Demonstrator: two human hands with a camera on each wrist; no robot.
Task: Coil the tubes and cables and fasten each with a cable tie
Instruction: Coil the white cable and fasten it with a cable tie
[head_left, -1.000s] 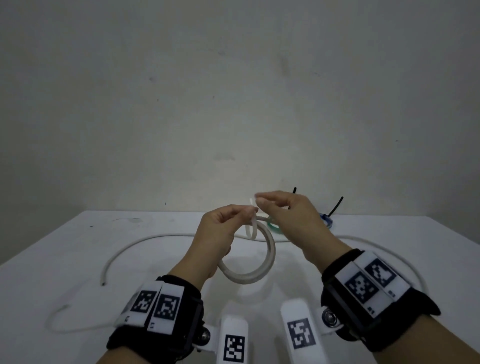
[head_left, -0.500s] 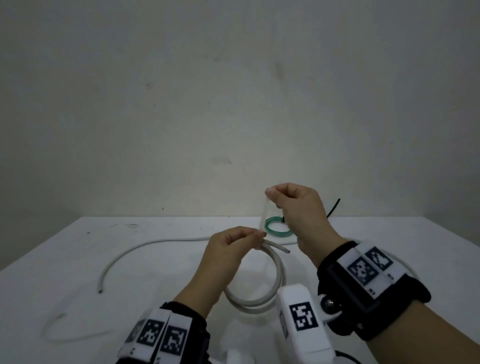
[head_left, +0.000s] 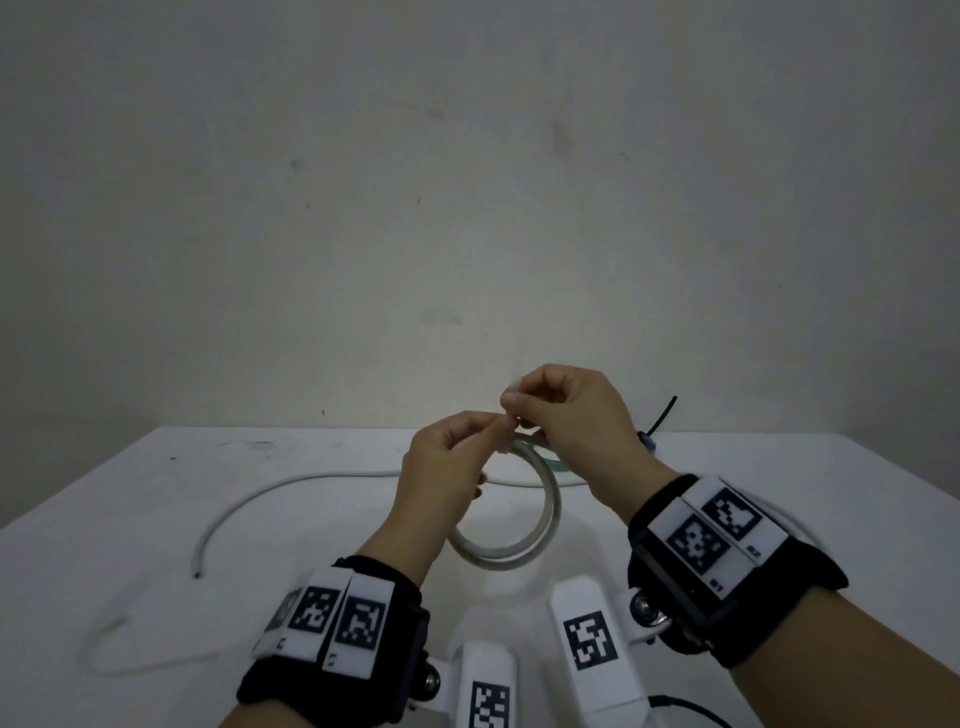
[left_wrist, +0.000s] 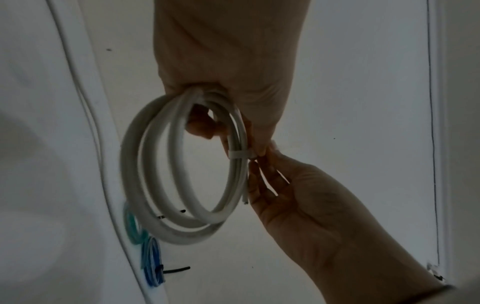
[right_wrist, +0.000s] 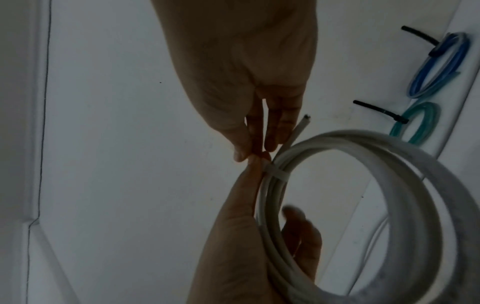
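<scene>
A white tube coil (head_left: 519, 551) of several loops hangs above the table. My left hand (head_left: 493, 434) grips its top, fingers curled through the loops (left_wrist: 179, 168). A white cable tie (left_wrist: 239, 154) is wrapped snugly round the loops beside my left thumb. My right hand (head_left: 514, 410) pinches the tie's tail just where it leaves the coil, fingertips against my left fingertips (right_wrist: 242, 157). The tie (right_wrist: 276, 173) shows as a flat band in the right wrist view. One cut tube end (right_wrist: 298, 129) sticks out past the tie.
On the white table (head_left: 156, 519) a loose white tube (head_left: 291, 483) curves off to the left, with a thin clear cable (head_left: 130, 654) nearer me. A green coil (right_wrist: 415, 123) and a blue coil (right_wrist: 439, 63), each bound with a black tie, lie behind my hands.
Half a second ago my right hand was raised, drawing the tie's tail up and away. It has come back down to my left fingertips at the coil, and the tie sits tight.
</scene>
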